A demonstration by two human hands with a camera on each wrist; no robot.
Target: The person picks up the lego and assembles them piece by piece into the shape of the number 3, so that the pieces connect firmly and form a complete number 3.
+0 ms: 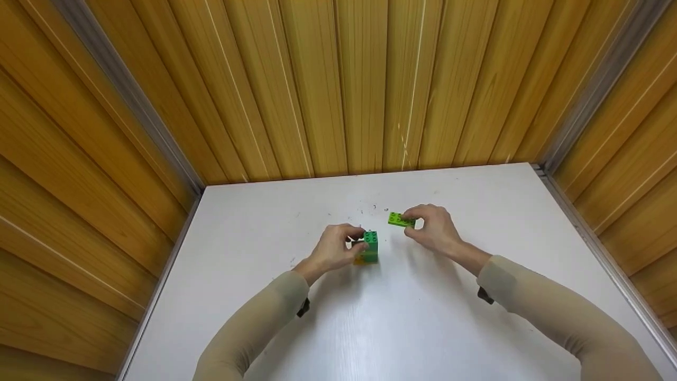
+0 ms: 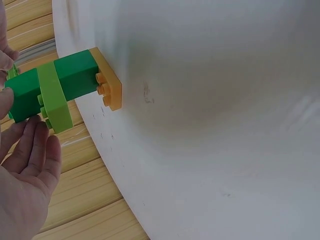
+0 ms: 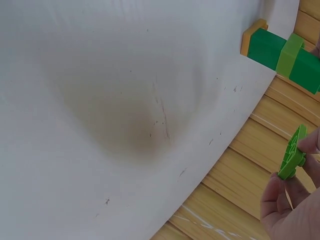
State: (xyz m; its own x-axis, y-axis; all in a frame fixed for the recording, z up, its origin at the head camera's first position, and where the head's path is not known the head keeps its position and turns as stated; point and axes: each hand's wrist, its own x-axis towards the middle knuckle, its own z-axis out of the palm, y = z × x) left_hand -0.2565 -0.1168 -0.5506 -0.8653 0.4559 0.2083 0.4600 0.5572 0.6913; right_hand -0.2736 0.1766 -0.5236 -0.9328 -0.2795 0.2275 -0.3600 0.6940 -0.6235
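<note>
A stack of toy building bricks [image 1: 372, 250] stands upright on the white table. Its orange base plate [image 2: 111, 82] carries a dark green brick [image 2: 76, 75], a lime plate [image 2: 55, 97] and another dark green brick [image 2: 24, 95] at the top. From the left side, my left hand [image 1: 336, 247] holds the upper part of the stack between thumb and fingers. My right hand [image 1: 435, 228] pinches a separate lime building plate [image 3: 292, 152] by one end, up and to the right of the stack. The plate's hollow underside shows in the right wrist view.
The white table [image 1: 254, 227] has small dark marks and scratches near the stack. Yellow wood-look panels [image 1: 359, 95] rise behind and at both sides, with grey metal strips [image 1: 137, 95] at the corners.
</note>
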